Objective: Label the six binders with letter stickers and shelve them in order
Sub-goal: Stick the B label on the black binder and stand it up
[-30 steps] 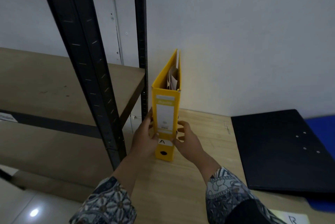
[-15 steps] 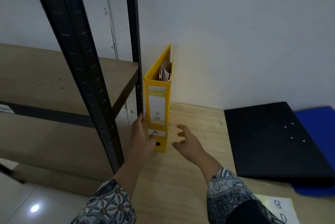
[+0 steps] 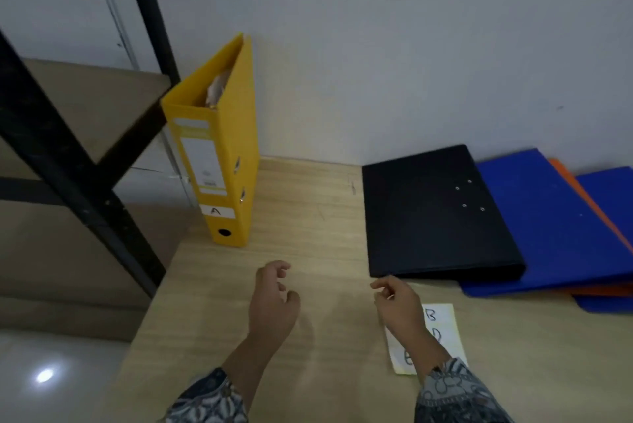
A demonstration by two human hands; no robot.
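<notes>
The yellow binder (image 3: 219, 148) is standing upright at the back left of the worktop (image 3: 325, 210), close beside a black post of the shelf (image 3: 68, 165). Its spine is facing forward and carrying an "A" sticker (image 3: 216, 212) low down. Both hands are hovering over the worktop, well short of that binder. The left hand (image 3: 272, 302) and the right hand (image 3: 399, 302) are loosely curled and holding nothing. The right wrist is partly covering a sticker sheet (image 3: 442, 320) showing B, D and E. A black binder (image 3: 435, 213) is lying flat to the right, overlapping a blue binder (image 3: 548, 224), with an orange binder (image 3: 589, 197) and another blue one (image 3: 609, 196) stacked beneath.
</notes>
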